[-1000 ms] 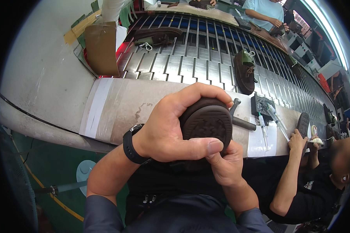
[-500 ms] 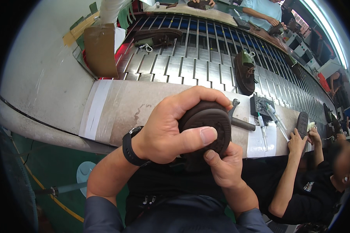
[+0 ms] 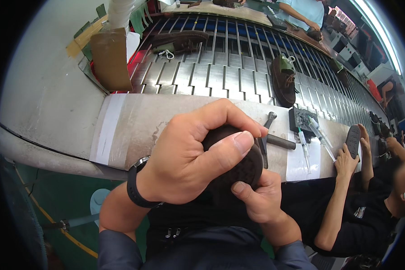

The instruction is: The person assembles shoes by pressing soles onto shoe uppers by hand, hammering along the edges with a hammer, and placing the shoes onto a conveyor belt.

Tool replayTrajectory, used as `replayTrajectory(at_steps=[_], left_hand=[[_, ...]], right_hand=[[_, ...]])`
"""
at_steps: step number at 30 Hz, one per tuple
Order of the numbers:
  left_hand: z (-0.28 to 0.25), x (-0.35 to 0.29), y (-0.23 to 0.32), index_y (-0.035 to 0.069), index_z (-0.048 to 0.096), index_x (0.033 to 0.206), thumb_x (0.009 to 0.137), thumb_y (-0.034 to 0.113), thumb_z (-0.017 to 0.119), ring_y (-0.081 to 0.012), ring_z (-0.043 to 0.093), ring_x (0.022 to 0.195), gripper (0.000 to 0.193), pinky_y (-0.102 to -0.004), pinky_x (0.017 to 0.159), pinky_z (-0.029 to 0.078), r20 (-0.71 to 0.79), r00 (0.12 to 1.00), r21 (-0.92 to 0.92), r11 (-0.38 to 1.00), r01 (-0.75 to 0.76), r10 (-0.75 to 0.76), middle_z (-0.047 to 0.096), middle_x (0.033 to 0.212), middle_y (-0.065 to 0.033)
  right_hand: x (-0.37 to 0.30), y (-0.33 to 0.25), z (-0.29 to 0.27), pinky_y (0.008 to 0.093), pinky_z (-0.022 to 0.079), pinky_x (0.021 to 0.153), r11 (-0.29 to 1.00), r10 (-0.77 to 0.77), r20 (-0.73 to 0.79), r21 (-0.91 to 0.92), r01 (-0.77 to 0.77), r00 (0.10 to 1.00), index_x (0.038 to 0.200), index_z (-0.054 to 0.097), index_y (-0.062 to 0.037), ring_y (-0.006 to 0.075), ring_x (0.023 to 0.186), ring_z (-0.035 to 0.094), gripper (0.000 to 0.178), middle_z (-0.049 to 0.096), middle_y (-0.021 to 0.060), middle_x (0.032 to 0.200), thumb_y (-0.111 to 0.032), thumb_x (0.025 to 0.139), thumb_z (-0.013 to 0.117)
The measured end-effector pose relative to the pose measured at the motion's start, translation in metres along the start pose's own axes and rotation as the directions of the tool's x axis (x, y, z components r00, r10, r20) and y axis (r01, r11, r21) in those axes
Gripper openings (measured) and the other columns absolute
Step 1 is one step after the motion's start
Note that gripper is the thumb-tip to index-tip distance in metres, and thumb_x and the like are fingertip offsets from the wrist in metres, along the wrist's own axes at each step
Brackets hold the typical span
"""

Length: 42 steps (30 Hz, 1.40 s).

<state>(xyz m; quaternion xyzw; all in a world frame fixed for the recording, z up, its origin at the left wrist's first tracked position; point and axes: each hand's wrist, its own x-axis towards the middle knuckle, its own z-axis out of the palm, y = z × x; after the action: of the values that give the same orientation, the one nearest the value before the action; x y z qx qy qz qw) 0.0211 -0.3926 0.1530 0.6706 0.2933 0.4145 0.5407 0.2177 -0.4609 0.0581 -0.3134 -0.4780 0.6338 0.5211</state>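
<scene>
Grasping a dark brown shoe (image 3: 219, 134), both hands (image 3: 180, 159) (image 3: 264, 198) curl half-closed, right thumb (image 3: 241, 188) on its sole (image 3: 249, 170).

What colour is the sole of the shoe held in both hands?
The shoe sole is dark brown, seen best in the head view.

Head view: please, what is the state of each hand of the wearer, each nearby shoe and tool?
Left hand: closed around a brown shoe, thumb over its sole
Right hand: gripping, thumb against the sole
Brown shoe: sole facing camera, partly covered
Left conveyor shoe: on its side
Right conveyor shoe: laced
Co-worker's shoe: held, sole showing
Hammer: lying flat
Syringes: lying down
</scene>
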Motion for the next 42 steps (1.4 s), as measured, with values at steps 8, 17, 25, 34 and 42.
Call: replayTrajectory(at_steps=[8, 17, 25, 34, 42], left_hand=[[-0.042, 0.072, -0.042, -0.007, 0.066, 0.134, 0.118, 0.038, 0.040, -0.0250, 0.073, 0.119, 0.053, -0.0399, 0.109, 0.056, 0.066, 0.997, -0.347, 0.936, 0.066, -0.046, 0.073, 0.132, -0.0219], [-0.042, 0.089, -0.065, -0.004, 0.061, 0.141, 0.118, 0.043, 0.036, -0.0246, 0.072, 0.121, 0.057, -0.0401, 0.110, 0.057, 0.045, 0.998, -0.449, 0.892, 0.056, -0.040, 0.071, 0.135, -0.0215], [-0.047, 0.089, -0.074, -0.003, 0.061, 0.142, 0.117, 0.039, 0.047, -0.0229, 0.072, 0.120, 0.051, -0.0365, 0.109, 0.058, 0.008, 0.994, -0.182, 0.978, -0.106, 0.109, 0.071, 0.134, -0.0203], [-0.055, 0.087, -0.087, -0.003, 0.056, 0.149, 0.116, 0.036, 0.051, -0.0202, 0.072, 0.121, 0.051, -0.0350, 0.107, 0.059, 0.029, 0.988, -0.439, 0.890, -0.121, 0.149, 0.071, 0.135, -0.0185], [-0.057, 0.086, -0.088, -0.001, 0.059, 0.147, 0.114, 0.035, 0.058, -0.0164, 0.072, 0.116, 0.048, -0.0308, 0.103, 0.060, -0.005, 0.985, -0.285, 0.944, -0.165, 0.170, 0.072, 0.130, -0.0127]], right_hand=[[0.069, 0.001, -0.034, 0.0345, 0.062, 0.093, 0.976, 0.034, 0.105, 0.212, -0.056, 0.994, 0.132, 0.065, 0.0081, 0.0197, 0.102, 0.076, 0.039, 0.077, 0.0152, 0.120, -0.021, 0.106, 0.072], [0.097, 0.014, -0.057, 0.0462, 0.070, 0.076, 0.919, -0.020, 0.198, 0.389, -0.060, 0.980, 0.133, 0.058, 0.0096, 0.0311, 0.091, 0.079, 0.042, 0.075, 0.0226, 0.116, -0.021, 0.106, 0.070], [0.101, 0.016, -0.053, 0.0428, 0.070, 0.072, 0.945, -0.027, 0.147, 0.326, -0.023, 0.989, 0.135, 0.056, 0.0083, 0.0301, 0.085, 0.079, 0.043, 0.074, 0.0231, 0.115, -0.023, 0.108, 0.067], [0.105, 0.016, -0.047, 0.0410, 0.070, 0.079, 0.961, -0.045, 0.100, 0.277, 0.015, 0.994, 0.136, 0.058, 0.0086, 0.0280, 0.093, 0.079, 0.044, 0.074, 0.0217, 0.118, -0.022, 0.106, 0.070], [0.103, 0.018, -0.042, 0.0422, 0.071, 0.080, 0.962, -0.048, 0.079, 0.271, 0.025, 0.996, 0.136, 0.059, 0.0079, 0.0285, 0.096, 0.079, 0.043, 0.074, 0.0220, 0.119, -0.021, 0.106, 0.070]])
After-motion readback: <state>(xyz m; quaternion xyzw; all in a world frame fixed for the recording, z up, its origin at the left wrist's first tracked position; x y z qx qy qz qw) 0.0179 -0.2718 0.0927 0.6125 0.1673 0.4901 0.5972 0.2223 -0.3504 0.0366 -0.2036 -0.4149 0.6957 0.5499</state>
